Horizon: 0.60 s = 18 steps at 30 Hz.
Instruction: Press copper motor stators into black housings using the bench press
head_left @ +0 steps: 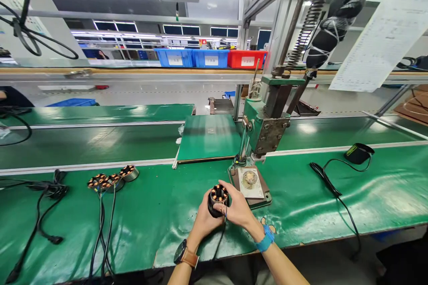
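Note:
A motor stator [220,193] with copper coils sits at the top of a black round housing [214,209], held just in front of the press. My left hand [204,219] is wrapped round the housing from the left and below. From the right, my right hand [238,207] grips the stator, with thumb and fingers across its rim. A thin dark cable [220,242] hangs down from it. Behind my right hand stands a green hand press [264,120], whose base carries a pale plate with a round fixture [250,179].
Several stators with cables [112,181] lie at left, beside coiled black power cords [50,191]. At right is a black housing [359,153] with its cable. A green board [209,137] lies behind. Blue bins [210,59] and a red bin [246,59] stand on the far shelf.

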Each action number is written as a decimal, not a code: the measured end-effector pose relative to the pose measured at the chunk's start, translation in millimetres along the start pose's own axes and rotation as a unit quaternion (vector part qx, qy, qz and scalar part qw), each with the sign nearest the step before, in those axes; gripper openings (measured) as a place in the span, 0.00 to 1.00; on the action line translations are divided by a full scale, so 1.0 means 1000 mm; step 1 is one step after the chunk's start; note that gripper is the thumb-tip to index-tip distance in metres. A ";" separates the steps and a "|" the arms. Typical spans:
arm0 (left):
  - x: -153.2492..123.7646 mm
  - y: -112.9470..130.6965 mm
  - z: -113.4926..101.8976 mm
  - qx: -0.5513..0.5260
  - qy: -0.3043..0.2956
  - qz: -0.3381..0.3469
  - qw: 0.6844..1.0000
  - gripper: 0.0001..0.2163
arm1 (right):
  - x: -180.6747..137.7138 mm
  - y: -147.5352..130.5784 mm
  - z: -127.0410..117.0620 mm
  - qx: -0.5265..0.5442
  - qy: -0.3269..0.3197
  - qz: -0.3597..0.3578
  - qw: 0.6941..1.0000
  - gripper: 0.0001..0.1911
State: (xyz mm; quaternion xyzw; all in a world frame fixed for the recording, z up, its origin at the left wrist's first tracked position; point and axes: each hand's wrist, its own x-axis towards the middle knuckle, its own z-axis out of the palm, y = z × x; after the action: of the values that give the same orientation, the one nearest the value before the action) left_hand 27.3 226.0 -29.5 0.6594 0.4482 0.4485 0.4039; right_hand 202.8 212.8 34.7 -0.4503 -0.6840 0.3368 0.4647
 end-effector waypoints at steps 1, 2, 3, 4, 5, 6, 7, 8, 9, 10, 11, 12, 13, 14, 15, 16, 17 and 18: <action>0.000 -0.001 0.000 0.000 -0.002 -0.002 1.000 0.40 | 0.001 0.003 0.003 -0.008 0.001 0.005 1.000 0.40; -0.001 -0.002 -0.001 0.002 -0.003 -0.003 1.000 0.40 | 0.000 0.005 0.004 -0.018 0.003 0.004 1.000 0.40; -0.001 -0.004 -0.001 0.002 -0.005 0.000 1.000 0.40 | -0.001 0.006 0.006 -0.029 0.003 -0.004 1.000 0.40; -0.001 -0.005 -0.002 0.000 -0.008 0.004 1.000 0.40 | -0.003 0.005 0.008 -0.044 0.004 -0.015 0.999 0.41; -0.001 -0.007 -0.002 -0.005 -0.011 0.009 1.000 0.40 | -0.005 0.004 0.010 -0.058 0.006 -0.024 0.998 0.41; -0.001 -0.008 -0.003 -0.011 -0.012 0.016 1.000 0.39 | -0.007 0.003 0.013 -0.071 0.010 -0.028 0.997 0.42; -0.001 -0.009 -0.003 -0.017 -0.013 0.022 1.000 0.38 | -0.010 0.001 0.016 -0.081 0.018 -0.027 0.996 0.42; -0.001 -0.010 -0.003 -0.022 -0.013 0.029 0.999 0.37 | -0.011 -0.001 0.019 -0.088 0.032 -0.023 0.995 0.42; -0.001 -0.011 -0.003 -0.025 -0.014 0.033 0.999 0.37 | -0.013 -0.003 0.022 -0.091 0.048 -0.016 0.995 0.42; -0.001 -0.010 -0.003 -0.026 -0.014 0.035 0.999 0.37 | -0.013 -0.004 0.024 -0.090 0.058 -0.011 0.994 0.42; 0.000 -0.009 -0.003 -0.028 -0.014 0.034 0.999 0.37 | -0.013 -0.005 0.026 -0.084 0.060 -0.008 0.995 0.42; 0.000 -0.008 -0.003 -0.029 -0.015 0.032 0.999 0.37 | -0.013 -0.005 0.026 -0.076 0.057 -0.005 0.996 0.41; 0.000 -0.006 -0.004 -0.029 -0.017 0.028 0.999 0.38 | -0.011 -0.005 0.025 -0.065 0.050 -0.002 0.997 0.41; 0.001 -0.004 -0.004 -0.028 -0.020 0.025 0.999 0.38 | -0.009 -0.006 0.023 -0.053 0.038 0.002 0.998 0.40; 0.002 -0.002 -0.005 -0.028 -0.025 0.021 0.999 0.38 | -0.007 -0.006 0.020 -0.042 0.024 0.005 0.999 0.39; 0.002 0.000 -0.006 -0.029 -0.030 0.017 0.999 0.39 | -0.004 -0.007 0.016 -0.030 0.011 0.006 0.999 0.39; 0.003 0.002 -0.007 -0.030 -0.036 0.013 0.999 0.40 | -0.001 -0.007 0.011 -0.019 -0.004 0.005 1.000 0.39; 0.004 0.003 -0.008 -0.032 -0.040 0.011 0.999 0.40 | 0.003 -0.008 0.007 -0.007 -0.021 0.000 1.000 0.39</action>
State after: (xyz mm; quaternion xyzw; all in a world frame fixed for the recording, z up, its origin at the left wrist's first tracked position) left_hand 20.9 230.6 -23.6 0.6684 0.4102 0.4399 0.4376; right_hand 193.5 212.1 39.8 -0.4463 -0.6964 0.3412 0.4466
